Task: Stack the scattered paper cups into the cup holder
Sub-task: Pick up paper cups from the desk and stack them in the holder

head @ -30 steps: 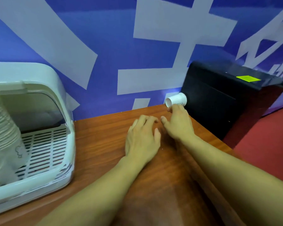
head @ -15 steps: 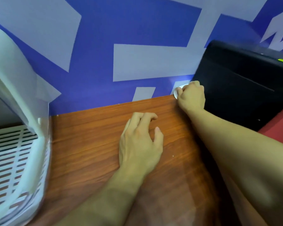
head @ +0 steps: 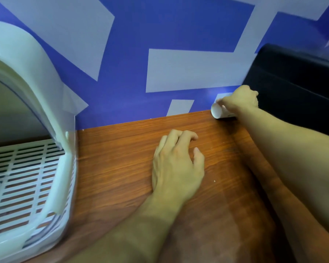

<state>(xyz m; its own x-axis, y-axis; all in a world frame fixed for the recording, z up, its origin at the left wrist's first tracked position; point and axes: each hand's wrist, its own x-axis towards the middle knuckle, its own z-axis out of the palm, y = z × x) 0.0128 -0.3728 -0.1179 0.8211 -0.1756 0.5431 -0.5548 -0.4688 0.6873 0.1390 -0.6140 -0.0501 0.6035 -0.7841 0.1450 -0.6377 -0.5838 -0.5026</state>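
Pick-up step: gripping cup (head: pixel 217 112) with right hand (head: pixel 241 99), resting left hand (head: pixel 177 168), loosely curled and empty, on desk (head: pixel 122 158). Next: carrying across to holder (head: pixel 46 88).

Cup holder (head: pixel 46 76) L on table (head: pixel 112 158), cup (head: pixel 217 112) back-R.

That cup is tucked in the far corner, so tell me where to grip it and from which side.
Grip the paper cup by its side wall near the rim, from above. It lies on its side, mouth pointing left; the black box blocks its right and the wall its back. The right hand curls over it that way.
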